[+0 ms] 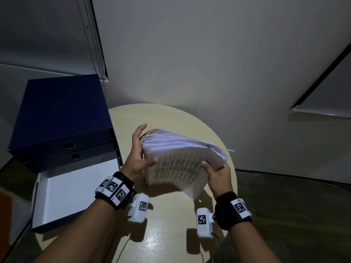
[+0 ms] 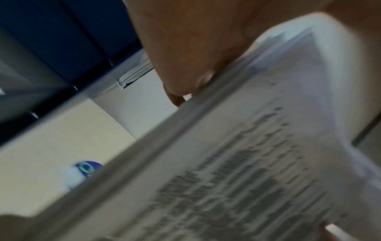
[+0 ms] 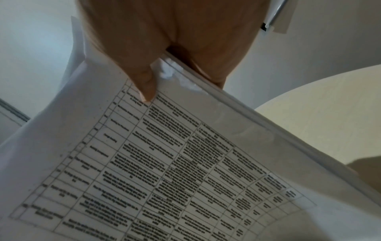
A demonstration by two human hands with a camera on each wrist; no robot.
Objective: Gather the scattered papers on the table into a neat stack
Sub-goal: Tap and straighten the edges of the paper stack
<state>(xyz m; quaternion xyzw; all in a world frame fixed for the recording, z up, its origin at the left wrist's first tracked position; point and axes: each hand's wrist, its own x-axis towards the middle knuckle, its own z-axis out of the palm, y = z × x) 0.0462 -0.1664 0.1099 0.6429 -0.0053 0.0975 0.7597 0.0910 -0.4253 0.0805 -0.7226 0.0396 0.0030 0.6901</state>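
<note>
Over the round, pale surface [image 1: 167, 114], a thick stack of printed papers [image 1: 178, 164] is bowing upright. The left hand [image 1: 137, 154] is cupping its left edge with loose fingers, while the right hand [image 1: 218, 175] is pinching its right edge.

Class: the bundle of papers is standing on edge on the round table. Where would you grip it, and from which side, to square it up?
Grip the papers at the two short side edges, left hand and right hand coming in from opposite sides. The top edges fan out unevenly and the sheets bow, so holding both sides probably lets you tap the bottom edge on the table.
</note>
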